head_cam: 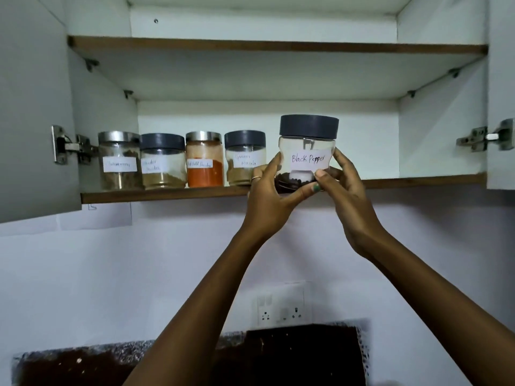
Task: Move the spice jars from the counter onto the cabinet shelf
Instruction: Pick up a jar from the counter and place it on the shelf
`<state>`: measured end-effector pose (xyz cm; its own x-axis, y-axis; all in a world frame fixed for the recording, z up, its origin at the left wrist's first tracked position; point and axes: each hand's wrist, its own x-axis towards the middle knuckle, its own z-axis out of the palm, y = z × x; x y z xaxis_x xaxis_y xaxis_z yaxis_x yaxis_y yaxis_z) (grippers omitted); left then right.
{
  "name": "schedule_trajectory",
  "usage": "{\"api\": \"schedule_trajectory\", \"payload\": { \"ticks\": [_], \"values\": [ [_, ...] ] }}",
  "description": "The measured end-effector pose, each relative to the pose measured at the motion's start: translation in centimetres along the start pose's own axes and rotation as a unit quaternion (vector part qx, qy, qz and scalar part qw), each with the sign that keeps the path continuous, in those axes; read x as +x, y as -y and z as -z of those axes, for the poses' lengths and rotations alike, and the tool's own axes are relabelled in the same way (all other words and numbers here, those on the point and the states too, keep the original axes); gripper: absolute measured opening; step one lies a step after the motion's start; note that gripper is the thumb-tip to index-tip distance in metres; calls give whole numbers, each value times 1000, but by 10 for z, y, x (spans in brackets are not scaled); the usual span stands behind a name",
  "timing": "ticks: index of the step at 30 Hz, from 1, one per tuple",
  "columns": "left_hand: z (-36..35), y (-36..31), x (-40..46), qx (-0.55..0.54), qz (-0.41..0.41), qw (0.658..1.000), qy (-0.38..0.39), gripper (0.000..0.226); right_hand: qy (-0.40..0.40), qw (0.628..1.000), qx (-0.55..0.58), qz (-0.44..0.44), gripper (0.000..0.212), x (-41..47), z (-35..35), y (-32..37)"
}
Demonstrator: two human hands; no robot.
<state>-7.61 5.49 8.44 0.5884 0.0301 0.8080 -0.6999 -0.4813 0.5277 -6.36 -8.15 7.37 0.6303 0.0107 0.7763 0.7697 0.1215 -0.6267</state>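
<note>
Nearest the camera, a dark speckled tabletop (69,366) fills the lower edge; no jar shows on the part in view. Above it, both forearms reach up and away toward the open cabinet. The left hand (267,199) and the right hand (344,188) grip one jar between them, the black pepper jar (308,154), fingers curled round its lower sides and thumbs across its front. The jar is upright, long axis vertical, grey lid on top. Its base sits at the front edge of the lower shelf (167,194); whether it rests on the board or hangs just above it cannot be told. Both hands are equally near.

Farther in, four labelled jars (181,161) stand in a row on the shelf, left of the held jar. The rightmost of them is just beside the left hand. Open shelf lies to the right and behind. The placing move therefore runs away from the person, with clearance tightest on the left.
</note>
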Motion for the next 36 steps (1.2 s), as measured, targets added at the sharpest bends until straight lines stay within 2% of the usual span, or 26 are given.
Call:
{"api": "schedule_trajectory", "payload": {
  "ticks": [7,14,19,23,27,36],
  "values": [
    [-12,4,31,97,32,993,-55,65,8,998,-55,-4,55,38,3,-10],
    [-25,19,40,172,40,981,-74,70,2,997,-76,-34,51,49,2,-33],
    [-33,28,42,168,36,982,-80,70,1,992,-116,-44,48,55,1,-41],
    [-42,34,36,164,35,979,-119,71,-16,986,-155,-55,48,60,-1,-45],
    [-48,41,32,200,25,969,-144,59,-24,972,-226,-63,48,60,-4,-49],
    [-57,49,30,183,17,960,-209,48,-31,955,-286,-70,50,65,-11,-57]
  ]
}}
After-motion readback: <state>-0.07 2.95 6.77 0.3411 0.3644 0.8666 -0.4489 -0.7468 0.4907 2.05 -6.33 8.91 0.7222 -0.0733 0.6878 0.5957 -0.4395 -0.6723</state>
